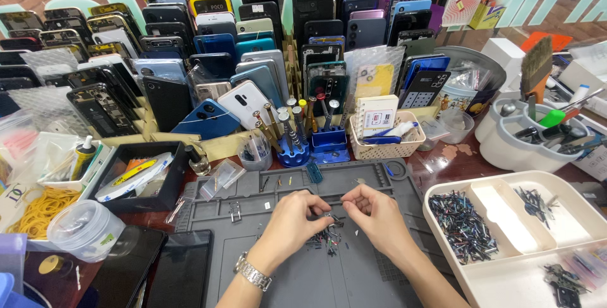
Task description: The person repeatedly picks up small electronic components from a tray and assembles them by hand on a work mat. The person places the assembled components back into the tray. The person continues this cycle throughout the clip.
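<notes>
My left hand (pixel 296 218), with a metal watch (pixel 252 274) on its wrist, and my right hand (pixel 373 215) meet over a dark grey work mat (pixel 354 283). Both pinch small dark metal parts at their fingertips, right above a little pile of similar tiny parts (pixel 325 240) on the mat. What exactly each finger grips is too small to tell apart.
A cream divided tray (pixel 506 283) with small dark parts lies at the right. Behind the mat stand blue screwdriver holders (pixel 313 147), a small basket (pixel 386 147) and rows of phone back covers (pixel 208 49). Two dark phones (pixel 158 270) lie at the left, beside a black box (pixel 136 178).
</notes>
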